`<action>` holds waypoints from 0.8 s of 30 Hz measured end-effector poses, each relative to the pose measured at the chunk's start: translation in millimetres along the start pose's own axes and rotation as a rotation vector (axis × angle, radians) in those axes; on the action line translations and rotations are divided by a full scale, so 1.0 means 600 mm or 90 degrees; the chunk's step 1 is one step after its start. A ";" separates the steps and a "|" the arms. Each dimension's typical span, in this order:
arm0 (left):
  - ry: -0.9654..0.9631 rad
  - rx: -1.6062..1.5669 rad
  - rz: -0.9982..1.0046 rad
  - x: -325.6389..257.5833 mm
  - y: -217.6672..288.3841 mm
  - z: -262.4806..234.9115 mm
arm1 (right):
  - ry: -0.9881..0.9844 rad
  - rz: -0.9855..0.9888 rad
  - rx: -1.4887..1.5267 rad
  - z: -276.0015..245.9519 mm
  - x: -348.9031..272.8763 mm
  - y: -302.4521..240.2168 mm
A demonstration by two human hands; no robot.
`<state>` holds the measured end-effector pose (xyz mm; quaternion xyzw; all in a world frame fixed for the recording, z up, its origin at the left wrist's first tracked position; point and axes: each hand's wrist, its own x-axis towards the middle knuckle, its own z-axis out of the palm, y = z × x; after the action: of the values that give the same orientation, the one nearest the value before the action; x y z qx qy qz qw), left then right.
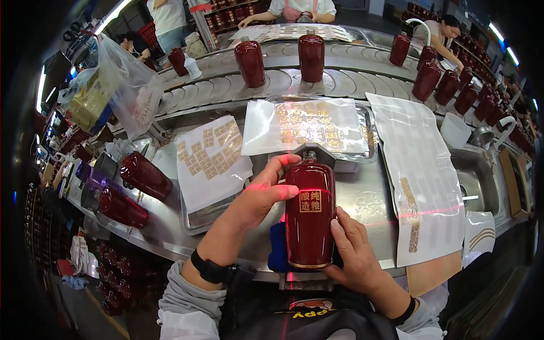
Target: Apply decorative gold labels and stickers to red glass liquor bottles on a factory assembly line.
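A dark red glass bottle (309,238) with a gold square decal on its front stands close in front of me, its metallic neck pointing away. My left hand (266,190) is curled round its upper left side, the thumb lying on the glass beside the decal and the fingers partly behind the shoulder. Lower down on the right, my right hand (357,249) grips the base, with some fingertips hidden. Blue cloth (277,249) shows beside the bottle's lower left. Red laser lines cross the glass and my left hand.
Decal sheets (209,153) lie left, with another stack (309,127) on a tray ahead and a long sheet (416,187) at right. Two red bottles (145,175) lie tilted at left. A conveyor (198,93) carries bottles beyond. A sink (476,181) is at right; co-workers sit opposite.
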<state>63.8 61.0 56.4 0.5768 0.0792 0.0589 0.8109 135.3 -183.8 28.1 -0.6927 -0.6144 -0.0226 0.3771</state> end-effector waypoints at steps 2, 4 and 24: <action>-0.018 0.003 0.000 0.001 0.005 0.000 | 0.000 0.000 0.002 0.001 -0.001 0.001; -0.029 0.012 -0.013 0.001 0.010 0.000 | 0.001 -0.001 0.005 0.004 -0.002 0.002; -0.071 0.185 -0.082 0.011 0.043 -0.001 | 0.018 -0.004 0.002 0.003 0.005 -0.002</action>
<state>70.2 71.4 80.3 0.6839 0.0784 -0.0375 0.7244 133.9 -180.1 28.9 -0.6895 -0.6112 -0.0326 0.3871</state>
